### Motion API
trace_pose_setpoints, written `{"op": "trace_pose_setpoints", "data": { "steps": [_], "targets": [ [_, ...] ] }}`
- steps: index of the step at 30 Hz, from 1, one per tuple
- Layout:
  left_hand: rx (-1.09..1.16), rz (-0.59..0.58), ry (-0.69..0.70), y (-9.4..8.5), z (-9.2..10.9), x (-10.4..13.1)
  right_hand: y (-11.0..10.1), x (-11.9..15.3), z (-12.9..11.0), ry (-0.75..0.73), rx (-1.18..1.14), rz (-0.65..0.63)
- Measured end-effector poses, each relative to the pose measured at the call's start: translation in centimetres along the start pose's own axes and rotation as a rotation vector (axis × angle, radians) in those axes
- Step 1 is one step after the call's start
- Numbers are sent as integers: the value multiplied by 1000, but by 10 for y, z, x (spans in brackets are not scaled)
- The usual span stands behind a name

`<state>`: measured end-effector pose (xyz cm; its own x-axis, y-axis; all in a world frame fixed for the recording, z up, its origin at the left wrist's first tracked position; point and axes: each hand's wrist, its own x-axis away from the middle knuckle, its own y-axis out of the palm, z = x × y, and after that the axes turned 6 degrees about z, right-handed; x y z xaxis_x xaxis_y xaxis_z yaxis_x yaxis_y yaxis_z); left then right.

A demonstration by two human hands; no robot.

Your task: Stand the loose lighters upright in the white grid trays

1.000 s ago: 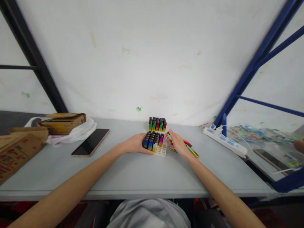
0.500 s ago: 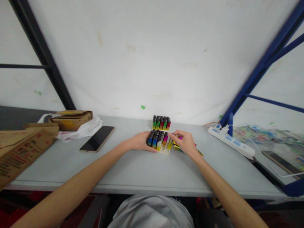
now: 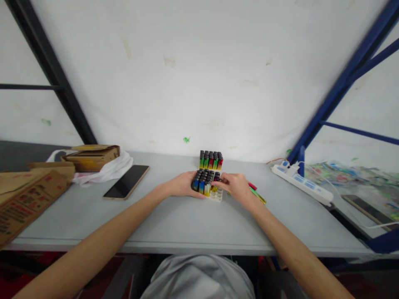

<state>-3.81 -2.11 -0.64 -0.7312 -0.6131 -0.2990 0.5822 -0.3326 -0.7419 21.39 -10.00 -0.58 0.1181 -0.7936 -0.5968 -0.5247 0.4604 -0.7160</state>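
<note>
A pale tray (image 3: pixel 217 197) with round slots stands on the table, its left part filled with upright black-topped lighters (image 3: pixel 202 183). Around the left side of this group my left hand (image 3: pixel 184 185) is wrapped, thumb along the front. My right hand (image 3: pixel 231 185) pinches a lighter (image 3: pixel 215 185) over the tray's right part; the fingers partly hide it. Bare slots show at the tray's front right. Loose lighters (image 3: pixel 258 195), red, green and yellow, lie beside my right hand, partly covered by it. Behind the tray stands a second block of upright lighters (image 3: pixel 211 160).
A black-screened phone (image 3: pixel 126 182) lies to the left. Further left are a small cardboard box (image 3: pixel 93 158) on a white plastic bag (image 3: pixel 116 166) and a larger carton (image 3: pixel 34 199). On the right sits a white power strip (image 3: pixel 302 184) with cables.
My right hand has moved left with the lighter, from the tray's right edge to over its slots. My left hand stays around the group. The view has shifted slightly.
</note>
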Motion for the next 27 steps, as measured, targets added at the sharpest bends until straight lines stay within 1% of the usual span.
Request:
{"op": "trace_pose_setpoints", "data": {
  "steps": [3, 7, 9, 12, 16, 18, 20, 22, 25, 27],
  "targets": [
    [-11, -3, -2, 0, 0, 0, 2, -3, -2, 2, 0, -49],
    [-11, -20, -3, -2, 2, 0, 6, -4, 0, 1, -122, -152],
    [-5, -27, 1, -3, 3, -1, 3, -4, 2, -9, -154, -157],
    [0, -31, 12, -3, 2, -1, -10, -5, 12, 11, -107, -89],
    [-7, -27, 13, -2, -1, -1, -40, -6, 36, 92, 55, 36],
    [-23, -21, 3, -2, -2, -1, -54, -4, 50, 121, 116, 34],
    [-33, -18, -2, -2, -3, -1, -64, -1, 62, 123, 104, -34],
    [-34, -16, -1, -1, -3, -1, -69, 1, 71, 119, 29, -135],
    [-37, -17, 1, -1, -3, 0, -69, 4, 78, 122, -66, -266],
    [-43, -11, 3, -1, -3, 0, -65, 4, 80, 105, -65, -304]
  ]
}}
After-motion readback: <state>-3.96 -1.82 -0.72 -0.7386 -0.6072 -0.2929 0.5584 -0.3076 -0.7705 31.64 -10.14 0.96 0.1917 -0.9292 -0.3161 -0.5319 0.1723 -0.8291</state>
